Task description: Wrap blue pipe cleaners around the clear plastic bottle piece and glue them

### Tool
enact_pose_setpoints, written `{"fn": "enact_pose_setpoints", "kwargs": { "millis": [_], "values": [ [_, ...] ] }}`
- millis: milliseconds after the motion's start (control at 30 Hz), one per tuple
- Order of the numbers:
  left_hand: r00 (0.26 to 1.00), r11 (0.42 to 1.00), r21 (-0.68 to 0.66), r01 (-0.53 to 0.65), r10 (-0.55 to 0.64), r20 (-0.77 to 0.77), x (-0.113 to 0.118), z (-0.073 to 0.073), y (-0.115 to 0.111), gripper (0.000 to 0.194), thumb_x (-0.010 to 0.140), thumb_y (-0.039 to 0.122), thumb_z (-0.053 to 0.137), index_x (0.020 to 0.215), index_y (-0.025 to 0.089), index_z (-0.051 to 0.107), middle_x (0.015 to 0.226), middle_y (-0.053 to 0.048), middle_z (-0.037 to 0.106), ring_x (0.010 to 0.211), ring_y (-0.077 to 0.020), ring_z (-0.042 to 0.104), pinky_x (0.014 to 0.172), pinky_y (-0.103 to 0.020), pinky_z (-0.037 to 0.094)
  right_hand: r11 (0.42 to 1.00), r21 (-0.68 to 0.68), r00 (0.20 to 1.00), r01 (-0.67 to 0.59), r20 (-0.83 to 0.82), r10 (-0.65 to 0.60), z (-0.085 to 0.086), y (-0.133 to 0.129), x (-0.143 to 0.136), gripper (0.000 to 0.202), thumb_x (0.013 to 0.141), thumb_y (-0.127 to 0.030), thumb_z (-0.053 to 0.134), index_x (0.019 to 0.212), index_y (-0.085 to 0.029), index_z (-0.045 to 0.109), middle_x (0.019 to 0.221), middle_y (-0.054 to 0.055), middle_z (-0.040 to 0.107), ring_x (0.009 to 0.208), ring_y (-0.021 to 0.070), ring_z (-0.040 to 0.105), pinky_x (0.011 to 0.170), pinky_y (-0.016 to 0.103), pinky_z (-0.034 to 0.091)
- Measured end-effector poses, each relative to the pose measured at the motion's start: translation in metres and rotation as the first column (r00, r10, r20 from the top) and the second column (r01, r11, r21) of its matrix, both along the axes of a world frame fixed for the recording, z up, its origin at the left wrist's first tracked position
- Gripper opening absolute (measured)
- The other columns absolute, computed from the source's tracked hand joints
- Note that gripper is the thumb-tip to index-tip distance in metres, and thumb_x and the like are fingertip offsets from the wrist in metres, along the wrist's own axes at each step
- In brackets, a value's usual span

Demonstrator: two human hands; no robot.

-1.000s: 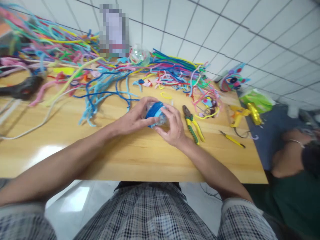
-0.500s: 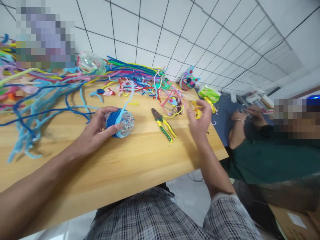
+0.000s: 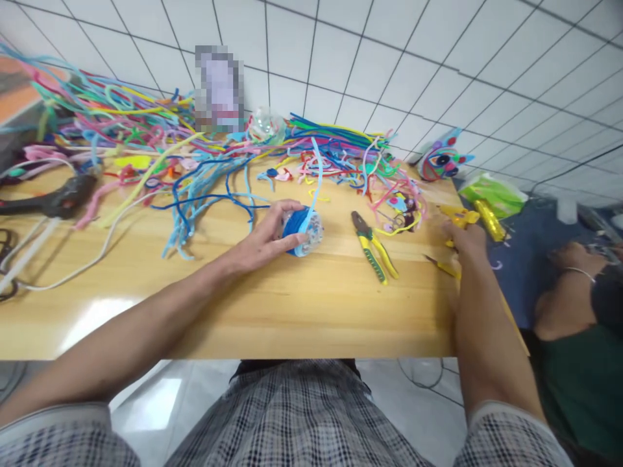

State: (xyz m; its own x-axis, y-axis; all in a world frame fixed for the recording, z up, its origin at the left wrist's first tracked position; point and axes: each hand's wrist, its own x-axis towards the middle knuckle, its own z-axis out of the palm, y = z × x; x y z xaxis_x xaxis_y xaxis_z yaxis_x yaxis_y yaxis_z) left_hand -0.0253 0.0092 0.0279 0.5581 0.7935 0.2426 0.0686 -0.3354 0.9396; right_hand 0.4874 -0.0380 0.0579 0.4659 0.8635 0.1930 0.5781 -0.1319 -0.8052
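My left hand (image 3: 260, 245) is closed around a clear plastic ball or cup (image 3: 315, 237) wrapped with a band of blue pipe cleaner (image 3: 294, 226). A light blue strip (image 3: 318, 172) stands up from the band. At the table's right end, my right hand (image 3: 470, 241) reaches to a yellow object (image 3: 460, 216) whose kind I cannot make out. The fingertips there are blurred and partly hidden, so their grip is unclear. Between the hands lie pliers (image 3: 374, 250) with yellow and green handles. A pointed tool with a yellow handle (image 3: 445, 266) lies beside my right wrist.
Many coloured pipe cleaners (image 3: 204, 185) spread along the wall side. A clear ball (image 3: 265, 126) and a painted animal mask (image 3: 442, 159) stand there. On the left lies a black glue gun (image 3: 73, 198) with a white cord. A co-worker's arm (image 3: 564, 292) is at the right.
My right hand has moved from above the table to the yellow object at the right end. My left hand keeps the wrapped ball or cup. The camera view has turned left and levelled.
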Motion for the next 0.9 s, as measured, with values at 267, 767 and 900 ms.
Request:
{"fn": "enact_pose_setpoints", "kwargs": {
  "millis": [267,767,900],
  "values": [
    [0.999,0.999,0.024,0.025,-0.024,-0.042,-0.004,0.007,0.0,0.058,0.1,0.048,0.076,0.147,0.03,0.048,0.153,-0.01,0.052,0.144,-0.0307,0.053,0.128,-0.048,0.042,0.982,0.108,0.973,-0.155,-0.157,0.171,0.058,-0.02,-0.111,0.036,0.078,-0.048,0.091,0.102,-0.026,0.079,0.103,0.008,0.078,0.088,0.0263,0.074,0.087,0.046,0.057],
    [0.998,0.994,-0.103,0.03,-0.024,0.056,0.0,0.003,0.001,0.059,0.101,0.053,0.074,0.147,0.03,0.046,0.144,-0.008,0.056,0.137,-0.0289,0.057,0.123,-0.048,0.048,0.728,-0.121,0.733,-0.675,-0.225,0.642,0.031,-0.04,-0.217,0.03,0.095,-0.044,0.077,0.117,-0.024,0.086,0.115,0.008,0.087,0.101,0.0272,0.079,0.091,0.042,0.065],
    [0.999,0.996,-0.089,0.026,-0.022,0.044,-0.001,0.004,0.0,0.06,0.101,0.051,0.075,0.149,0.03,0.046,0.146,-0.008,0.055,0.14,-0.0294,0.055,0.127,-0.049,0.044,0.732,-0.124,0.739,-0.669,-0.218,0.638,0.023,-0.039,-0.22,0.03,0.096,-0.044,0.076,0.118,-0.025,0.085,0.114,0.007,0.086,0.101,0.0276,0.079,0.089,0.042,0.065]
  ]
}}
